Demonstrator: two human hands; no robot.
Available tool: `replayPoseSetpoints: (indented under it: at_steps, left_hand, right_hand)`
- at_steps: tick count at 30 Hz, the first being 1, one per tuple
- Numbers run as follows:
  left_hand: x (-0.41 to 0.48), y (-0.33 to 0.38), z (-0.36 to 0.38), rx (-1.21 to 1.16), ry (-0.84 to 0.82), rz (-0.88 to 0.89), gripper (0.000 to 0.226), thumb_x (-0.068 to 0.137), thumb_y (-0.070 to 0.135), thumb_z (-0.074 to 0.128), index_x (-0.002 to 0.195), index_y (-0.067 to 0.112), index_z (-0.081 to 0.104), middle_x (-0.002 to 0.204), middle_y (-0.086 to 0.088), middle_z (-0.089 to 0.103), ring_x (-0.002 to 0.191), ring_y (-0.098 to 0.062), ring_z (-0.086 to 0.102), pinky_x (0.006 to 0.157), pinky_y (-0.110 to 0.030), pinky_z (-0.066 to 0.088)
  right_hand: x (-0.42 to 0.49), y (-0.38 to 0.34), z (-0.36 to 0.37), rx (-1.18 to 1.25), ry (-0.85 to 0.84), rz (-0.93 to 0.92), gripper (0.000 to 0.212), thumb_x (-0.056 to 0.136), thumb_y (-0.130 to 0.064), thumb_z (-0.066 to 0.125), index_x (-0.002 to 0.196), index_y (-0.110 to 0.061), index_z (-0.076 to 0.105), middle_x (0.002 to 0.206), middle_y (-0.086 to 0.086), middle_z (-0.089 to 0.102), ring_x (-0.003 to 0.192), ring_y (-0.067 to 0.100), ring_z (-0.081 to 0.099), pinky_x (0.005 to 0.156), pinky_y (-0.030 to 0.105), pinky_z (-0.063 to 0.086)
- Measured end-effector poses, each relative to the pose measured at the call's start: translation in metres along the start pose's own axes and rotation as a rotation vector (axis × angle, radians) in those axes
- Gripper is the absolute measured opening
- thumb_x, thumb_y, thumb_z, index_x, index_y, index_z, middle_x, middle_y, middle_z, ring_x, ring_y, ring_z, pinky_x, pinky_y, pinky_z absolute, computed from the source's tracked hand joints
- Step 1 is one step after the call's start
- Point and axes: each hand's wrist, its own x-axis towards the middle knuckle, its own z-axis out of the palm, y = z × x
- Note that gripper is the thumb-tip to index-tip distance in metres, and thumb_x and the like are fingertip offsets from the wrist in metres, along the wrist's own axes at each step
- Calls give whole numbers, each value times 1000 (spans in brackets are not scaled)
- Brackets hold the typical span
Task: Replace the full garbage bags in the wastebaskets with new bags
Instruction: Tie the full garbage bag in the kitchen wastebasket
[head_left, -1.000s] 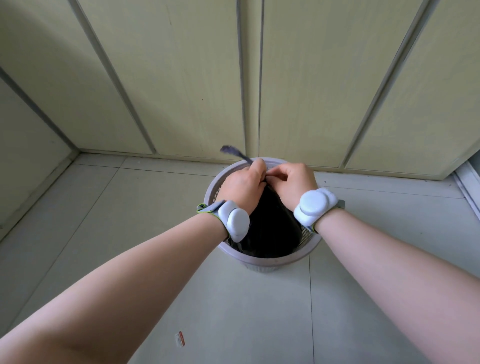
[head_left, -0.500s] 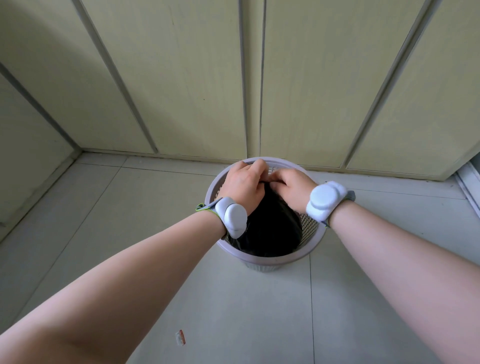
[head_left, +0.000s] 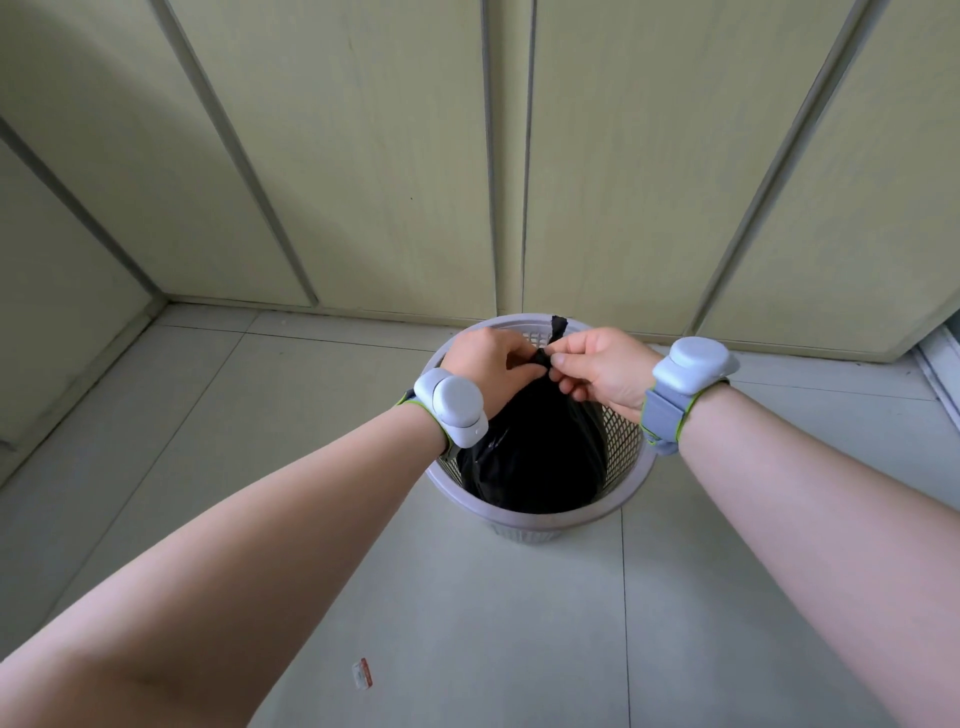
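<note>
Nearest the camera, a small red-and-white scrap (head_left: 362, 673) lay on the pale tiled floor (head_left: 519, 623), well apart from the work and seemingly no part of it. Beyond it both bare forearms reached forward and converged over the wastebasket (head_left: 545, 519), a pale mesh-sided bin standing near the foot of the wall, likely put there to be out of the way. A white sensor unit (head_left: 452, 410) was strapped at each wrist. The black garbage bag (head_left: 535, 457) sat inside the wastebasket, its body filling most of the opening and its plastic drawn up into a narrow neck over the far side of the rim. The left hand (head_left: 488, 364), fingers curled, gripped that neck from one side, and the right hand (head_left: 597, 371) pinched it from the other between thumb and bent fingers. A short loose end (head_left: 558, 327) stood up just behind them. This hold looked meant to tie the mouth shut so nothing would spill on lifting. Leaving the bag seated let the bin bear its weight while both hands worked. Whether a knot was finished could not be told, since the fingers covered it. Farthest off rose tall pale-green panels (head_left: 363, 156) with grey seams.
</note>
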Motion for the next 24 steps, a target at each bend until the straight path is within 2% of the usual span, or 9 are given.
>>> replayPoseSetpoints:
  at_steps: [6,11,15,18,20,24]
  left_hand:
    - [-1,5,-3,96,-2,46,19,90,21,55,99,13,70,96,-1,69,90,-21,59,81,-31,45]
    - [-1,5,-5,138,31,63,18,90,19,53,93,11,69,88,-2,67,84,-22,55,71,-26,37]
    - [2,3,-6,177,56,135,12,85,16,53,80,10,62,74,1,54,78,-26,51,68,-29,38]
    - [6,1,-11,235,88,218,13,81,16,49,76,8,58,73,-5,58,69,-26,42,67,-32,36]
    - [7,-12,-13,357,100,288,16,75,21,43,71,11,55,70,-6,59,66,-25,40,64,-32,36]
    - [1,-35,-6,516,-46,270,15,70,24,40,69,14,51,74,-5,61,74,-29,47,66,-33,34]
  right_hand:
    - [-1,-3,-1,-23,12,-12,24,95,1,46,85,-16,60,71,4,58,45,-1,55,46,12,43]
    - [0,-10,-1,-185,61,-70,14,88,3,57,87,-9,66,67,3,64,46,1,59,48,13,48]
    - [3,-14,-1,-313,139,-193,30,84,3,62,77,-25,65,63,1,64,48,2,59,57,17,51]
    - [3,-16,0,-414,218,-335,39,81,1,59,77,-38,63,63,3,59,56,11,52,63,22,46]
    - [3,-9,-1,-537,268,-370,37,78,1,55,75,-35,59,60,2,57,54,11,46,59,21,40]
    - [0,19,-1,-726,281,-316,33,77,-1,49,77,-34,45,62,-3,54,56,13,46,57,29,42]
